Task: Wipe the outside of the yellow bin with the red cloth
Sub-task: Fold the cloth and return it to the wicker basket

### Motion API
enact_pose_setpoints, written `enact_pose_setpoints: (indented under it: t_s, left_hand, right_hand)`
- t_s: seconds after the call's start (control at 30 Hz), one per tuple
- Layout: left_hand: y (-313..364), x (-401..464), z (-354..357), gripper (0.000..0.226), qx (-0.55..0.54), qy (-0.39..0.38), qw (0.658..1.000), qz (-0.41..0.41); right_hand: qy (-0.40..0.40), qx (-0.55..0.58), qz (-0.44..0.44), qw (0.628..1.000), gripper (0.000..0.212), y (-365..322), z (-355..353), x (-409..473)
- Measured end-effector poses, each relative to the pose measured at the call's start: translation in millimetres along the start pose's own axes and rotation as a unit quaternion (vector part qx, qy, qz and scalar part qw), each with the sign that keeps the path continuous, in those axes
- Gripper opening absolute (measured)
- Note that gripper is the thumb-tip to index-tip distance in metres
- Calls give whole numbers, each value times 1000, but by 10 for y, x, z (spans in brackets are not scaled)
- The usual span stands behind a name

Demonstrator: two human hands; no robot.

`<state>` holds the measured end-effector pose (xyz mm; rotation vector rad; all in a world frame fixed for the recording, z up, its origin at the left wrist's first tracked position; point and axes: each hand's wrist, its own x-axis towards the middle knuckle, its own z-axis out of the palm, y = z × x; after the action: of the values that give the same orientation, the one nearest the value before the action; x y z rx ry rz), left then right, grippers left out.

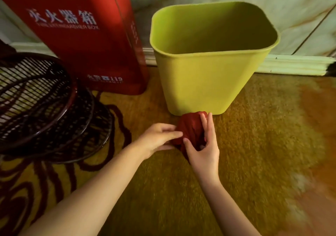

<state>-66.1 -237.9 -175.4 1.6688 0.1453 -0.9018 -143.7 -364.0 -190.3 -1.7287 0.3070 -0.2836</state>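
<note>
The yellow bin (200, 83) stands upright and empty on the carpet, close to the wall. A bunched red cloth (190, 129) lies at the foot of its front wall, its top end touching the bin's base. My left hand (160, 138) pinches the cloth's left side with fingertips. On the cloth's right side, my right hand (203, 145) grips it with thumb underneath and fingers stretched up along it. Both hands sit just below the bin and do not touch it.
A red fire extinguisher box (81, 35) stands left of the bin, almost against it. A dark wire fan grille (36, 99) fills the left side. Patterned yellow carpet (254, 145) spreads right and front. A marble wall with a skirting board (291, 65) runs behind.
</note>
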Motion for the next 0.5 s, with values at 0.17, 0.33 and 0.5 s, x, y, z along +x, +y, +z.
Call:
enact_pose_setpoints:
  t_s: [0.17, 0.33, 0.5]
  left_hand:
    - [83, -126, -130, 19, 6, 16, 999, 36]
    - [377, -404, -554, 24, 91, 30, 993, 70]
    - [740, -906, -1151, 25, 152, 53, 981, 111]
  right_hand:
    - [-27, 30, 14, 999, 87, -67, -83, 44]
    - [-53, -12, -11, 998, 60, -335, -72, 163]
    - [-125, -90, -59, 986, 37, -846, 179, 366]
